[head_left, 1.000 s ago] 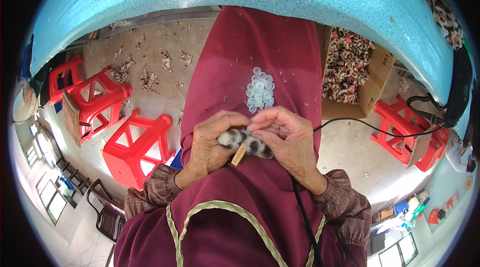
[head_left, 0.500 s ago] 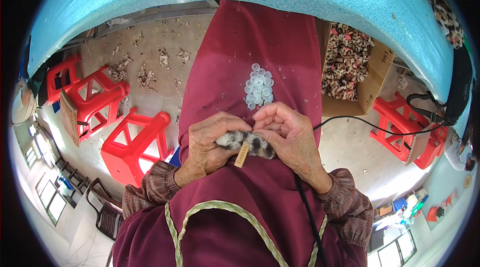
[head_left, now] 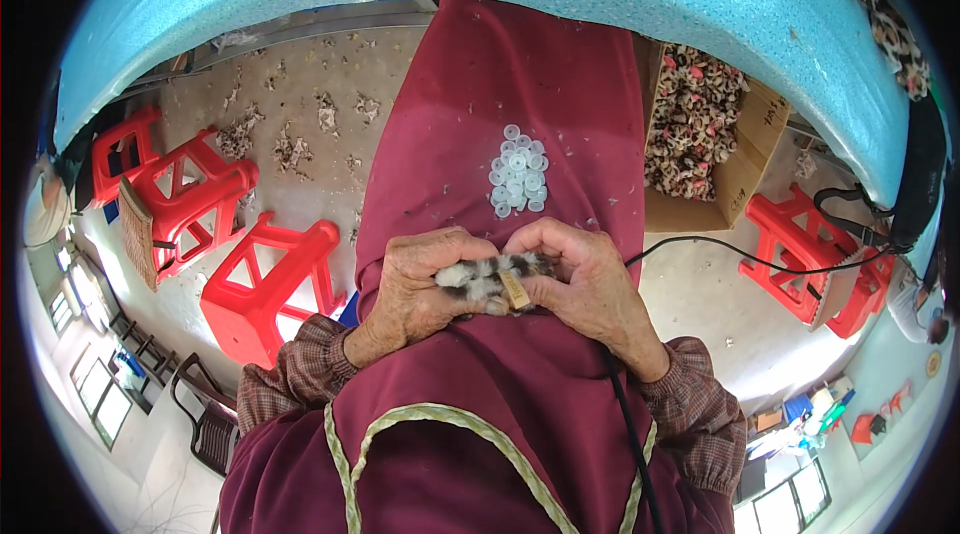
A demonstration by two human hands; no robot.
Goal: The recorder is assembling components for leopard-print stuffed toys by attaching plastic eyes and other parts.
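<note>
Fur piece [head_left: 492, 279] — small, spotted grey, white and black, with a tan tag [head_left: 515, 290] hanging off it — sits pinched between both hands, low over the lap. We see the left hand [head_left: 415, 286] curled tight round its left end and the right hand [head_left: 580, 279] closed over its right end, fingers folded in, thumbs meeting near the tag. Both grips narrow, both holding the same piece; nothing else in either hand.

Just beyond the grip, farther out on the maroon apron [head_left: 520, 94], lies a cluster of white rings [head_left: 518, 170], loose and untouched, apart from the hands. Beyond and to the right of the grip a cardboard box [head_left: 745, 149] holds a heap of similar spotted pieces. To the left of the grip stand red stools [head_left: 265, 279] on a floor littered with scraps [head_left: 290, 144].

Our read — one piece in work, mid-handling; whether a ring is already on it we cannot tell, the fingers hide it. The ring pile looks largely unused, so plenty seems left.
</note>
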